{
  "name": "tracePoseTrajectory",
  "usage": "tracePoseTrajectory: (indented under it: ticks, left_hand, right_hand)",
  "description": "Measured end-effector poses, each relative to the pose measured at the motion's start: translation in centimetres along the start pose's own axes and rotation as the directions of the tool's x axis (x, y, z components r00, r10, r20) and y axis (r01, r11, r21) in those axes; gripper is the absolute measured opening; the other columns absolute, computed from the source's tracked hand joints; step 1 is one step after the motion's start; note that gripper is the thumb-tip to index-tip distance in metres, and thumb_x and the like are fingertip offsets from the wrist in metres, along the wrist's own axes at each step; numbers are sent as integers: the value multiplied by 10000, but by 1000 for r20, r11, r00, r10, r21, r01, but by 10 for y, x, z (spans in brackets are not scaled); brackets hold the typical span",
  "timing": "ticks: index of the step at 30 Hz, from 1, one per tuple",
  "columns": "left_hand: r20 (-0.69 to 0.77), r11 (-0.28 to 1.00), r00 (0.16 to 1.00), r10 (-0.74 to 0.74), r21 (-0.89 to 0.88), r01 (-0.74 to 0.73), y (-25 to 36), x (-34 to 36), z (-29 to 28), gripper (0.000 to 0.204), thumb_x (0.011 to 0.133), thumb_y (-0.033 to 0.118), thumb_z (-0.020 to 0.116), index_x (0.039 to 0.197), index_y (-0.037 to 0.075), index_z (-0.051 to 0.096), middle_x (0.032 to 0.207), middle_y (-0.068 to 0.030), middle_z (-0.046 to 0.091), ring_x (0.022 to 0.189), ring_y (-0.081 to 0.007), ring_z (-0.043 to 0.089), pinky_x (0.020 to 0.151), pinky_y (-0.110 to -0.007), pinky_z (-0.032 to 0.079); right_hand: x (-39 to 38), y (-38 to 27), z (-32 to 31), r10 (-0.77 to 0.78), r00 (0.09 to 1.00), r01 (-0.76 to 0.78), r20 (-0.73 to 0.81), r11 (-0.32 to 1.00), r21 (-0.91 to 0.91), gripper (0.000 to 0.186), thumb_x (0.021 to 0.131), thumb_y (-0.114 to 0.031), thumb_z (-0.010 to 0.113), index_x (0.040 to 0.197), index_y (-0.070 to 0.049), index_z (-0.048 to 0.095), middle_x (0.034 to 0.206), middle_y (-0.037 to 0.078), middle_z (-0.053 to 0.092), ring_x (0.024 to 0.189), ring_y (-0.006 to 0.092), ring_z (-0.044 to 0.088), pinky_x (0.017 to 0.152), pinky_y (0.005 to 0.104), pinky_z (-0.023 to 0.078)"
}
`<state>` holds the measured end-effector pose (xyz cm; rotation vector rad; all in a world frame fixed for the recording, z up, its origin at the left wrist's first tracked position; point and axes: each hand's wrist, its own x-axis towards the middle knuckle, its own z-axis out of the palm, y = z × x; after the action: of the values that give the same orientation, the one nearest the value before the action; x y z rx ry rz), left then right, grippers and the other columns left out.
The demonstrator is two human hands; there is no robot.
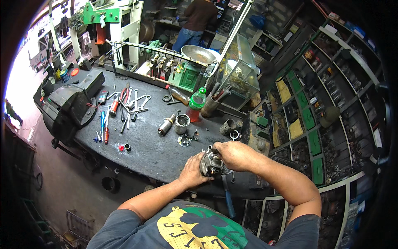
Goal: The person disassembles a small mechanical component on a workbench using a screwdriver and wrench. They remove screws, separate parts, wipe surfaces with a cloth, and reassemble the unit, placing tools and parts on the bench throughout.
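Note:
Close to my chest at the bench's near edge is a greasy metal motor housing (210,164). My left hand (192,171) wraps its left side, fingers closed around it. My right hand (229,152) is curled at its upper right, against a short rounded piece jutting from the top; the fingertips are partly hidden. Beyond the hands lie a motor armature (166,125), an upright hollow metal cylinder (182,123) and a small round plate with loose bits (184,141). A hammer (227,195) with a blue handle lies below my right hand.
Wrenches (132,101) and screwdrivers (106,128) are spread on the dark bench (145,159). A large vise (68,101) is at left. A bottle of red liquid (196,106) stands beyond the parts. Parts shelves (306,108) line the right. Another person (197,20) stands at the back.

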<state>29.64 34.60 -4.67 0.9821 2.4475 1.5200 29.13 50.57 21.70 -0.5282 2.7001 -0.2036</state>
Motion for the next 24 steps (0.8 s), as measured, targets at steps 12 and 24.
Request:
tracePoseTrajectory:
  ticks: [12,24]
  left_hand:
    - [-94,977,994,63,210,-42,-12,3,11,1003,762,379,944,1575,70,445,1487,-212,607,1416,-411,588,1201,-521,481]
    - [-121,997,991,56,62,-49,-6,16,13,862,769,387,937,1468,45,564,1373,-194,699,1306,-398,673,1150,-487,534]
  right_hand:
    - [29,-7,15,146,989,-147,37,989,13,411,977,-165,659,1308,75,627,1126,331,764,1109,485,754,976,561,591]
    - [13,-14,-1,108,993,-104,40,990,-93,277,1013,-177,641,1155,51,574,960,247,785,846,434,807,710,535,655]
